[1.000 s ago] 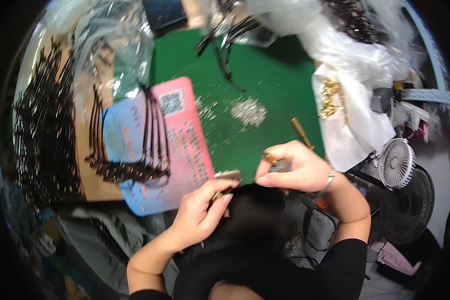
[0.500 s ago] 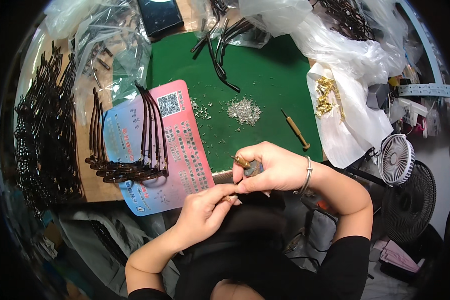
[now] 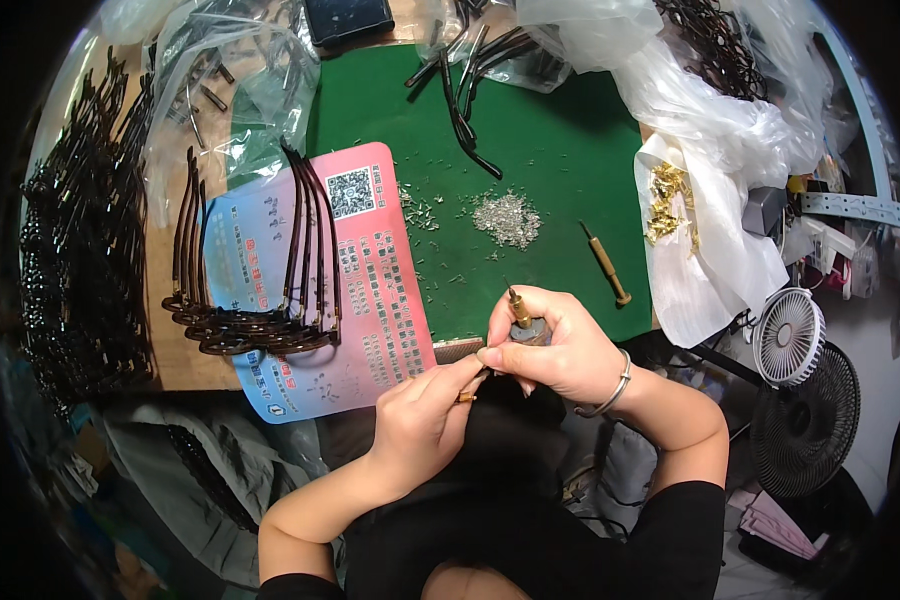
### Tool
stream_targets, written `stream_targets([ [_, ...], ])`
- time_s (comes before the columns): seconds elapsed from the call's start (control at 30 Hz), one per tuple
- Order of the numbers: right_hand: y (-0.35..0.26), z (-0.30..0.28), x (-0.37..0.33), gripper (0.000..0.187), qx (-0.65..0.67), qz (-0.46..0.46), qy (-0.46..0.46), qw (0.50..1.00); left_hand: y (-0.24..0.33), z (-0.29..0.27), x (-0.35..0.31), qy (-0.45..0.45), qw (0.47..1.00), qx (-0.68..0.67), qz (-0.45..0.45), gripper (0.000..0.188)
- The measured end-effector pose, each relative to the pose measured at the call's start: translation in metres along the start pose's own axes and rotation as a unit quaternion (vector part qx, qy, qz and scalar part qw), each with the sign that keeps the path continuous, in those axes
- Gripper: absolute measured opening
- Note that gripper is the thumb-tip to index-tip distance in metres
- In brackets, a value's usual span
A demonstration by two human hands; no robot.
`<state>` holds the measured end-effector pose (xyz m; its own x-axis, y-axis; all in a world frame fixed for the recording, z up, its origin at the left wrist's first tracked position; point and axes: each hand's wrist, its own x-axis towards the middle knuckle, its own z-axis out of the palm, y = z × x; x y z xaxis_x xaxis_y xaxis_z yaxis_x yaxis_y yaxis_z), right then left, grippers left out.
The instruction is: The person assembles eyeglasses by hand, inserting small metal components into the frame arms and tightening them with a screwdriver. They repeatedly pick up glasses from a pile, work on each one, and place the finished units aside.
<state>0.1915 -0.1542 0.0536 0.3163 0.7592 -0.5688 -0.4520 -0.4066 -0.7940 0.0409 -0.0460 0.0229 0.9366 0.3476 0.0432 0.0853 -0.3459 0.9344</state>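
Note:
My right hand (image 3: pixel 560 350) is closed round a small driver (image 3: pixel 519 312) with a brass chuck, a thin bit and a dark grey body; its bit points up and away from me. My right thumb also meets my left fingertips. My left hand (image 3: pixel 418 425) is closed in a pinch; a small gold-coloured bit (image 3: pixel 465 397) shows at its fingers, with something dark between the two hands, mostly hidden. Left of them, several brown eyeglass frames (image 3: pixel 260 335) lie in a row on a pink and blue printed card (image 3: pixel 375 270). Beyond my hands is a pile of tiny silver screws (image 3: pixel 507 219).
A brass screwdriver (image 3: pixel 606 268) lies on the green mat (image 3: pixel 370 100). Gold parts (image 3: pixel 667 205) rest on white wrapping at right. Many dark frames (image 3: pixel 85 240) are heaped at left. Dark temple tips (image 3: pixel 465 110) stick out of a plastic bag. Two fans (image 3: pixel 790 337) stand at right.
My right hand has shifted slightly right, and the driver's bit has turned from pointing left to pointing up and away. My left hand has turned a little. The whole view has shifted slightly.

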Motion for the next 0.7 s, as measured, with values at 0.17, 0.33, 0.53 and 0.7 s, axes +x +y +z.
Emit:
stream_targets([
  [0.17,-0.001,0.006,-0.002,0.016,0.029,0.027,-0.015,0.999,-0.004,0.003,0.002,0.031,0.999,-0.030,0.007,0.029],
  [0.33,0.006,-0.014,0.009,0.042,0.074,0.145,-0.157,0.974,-0.012,-0.011,0.003,-0.055,0.995,-0.049,0.061,0.031],
  [0.53,0.026,-0.012,0.013,0.057,0.090,0.142,-0.209,0.963,-0.010,-0.016,0.008,-0.093,0.987,-0.091,0.098,0.049],
  [0.7,0.033,-0.014,0.004,0.065,-0.129,-0.026,-0.136,0.982,0.000,-0.024,0.010,-0.159,0.984,-0.058,0.056,0.045],
])
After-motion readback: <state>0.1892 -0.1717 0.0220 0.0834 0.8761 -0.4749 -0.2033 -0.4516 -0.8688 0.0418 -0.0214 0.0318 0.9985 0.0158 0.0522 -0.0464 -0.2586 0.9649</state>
